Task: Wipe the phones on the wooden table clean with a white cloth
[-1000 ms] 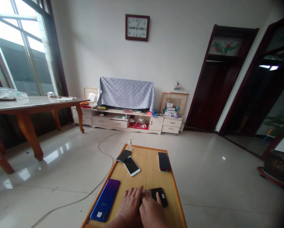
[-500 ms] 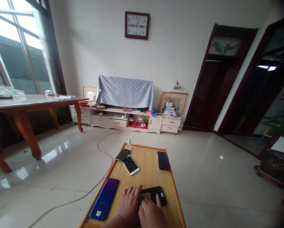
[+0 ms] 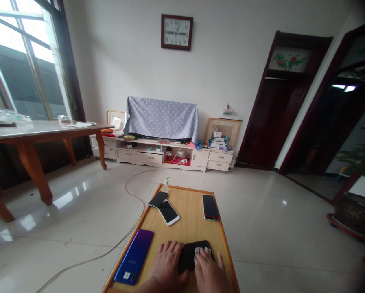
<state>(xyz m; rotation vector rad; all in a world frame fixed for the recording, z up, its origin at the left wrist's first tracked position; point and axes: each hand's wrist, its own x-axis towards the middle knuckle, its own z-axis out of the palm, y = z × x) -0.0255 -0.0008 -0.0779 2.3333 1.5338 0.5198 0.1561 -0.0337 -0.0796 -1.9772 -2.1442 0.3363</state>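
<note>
A black phone (image 3: 186,257) lies on the small wooden table (image 3: 182,215), its dark side up. My left hand (image 3: 167,260) grips its left end, fingers along the upper corner and thumb at the near edge. Under the fingertips of my right hand (image 3: 211,272) a small pale grey cloth (image 3: 197,253) is pressed on the phone's right part. To the left of my hands lies a blue-purple phone (image 3: 134,257), back up, with a white sticker. Farther off, a white phone (image 3: 169,212) with a black screen touches a dark phone (image 3: 158,199).
Two stacked phones (image 3: 210,206) lie by the table's right edge. A clear pump bottle (image 3: 166,185) stands at the far left corner. A cable (image 3: 115,244) runs over the floor on the left. Beyond are a low white cabinet (image 3: 139,156) and a larger table (image 3: 48,132).
My right hand has slid right along the black phone, with the cloth beneath its fingers, away from my left hand. The left hand stays at the phone's left end.
</note>
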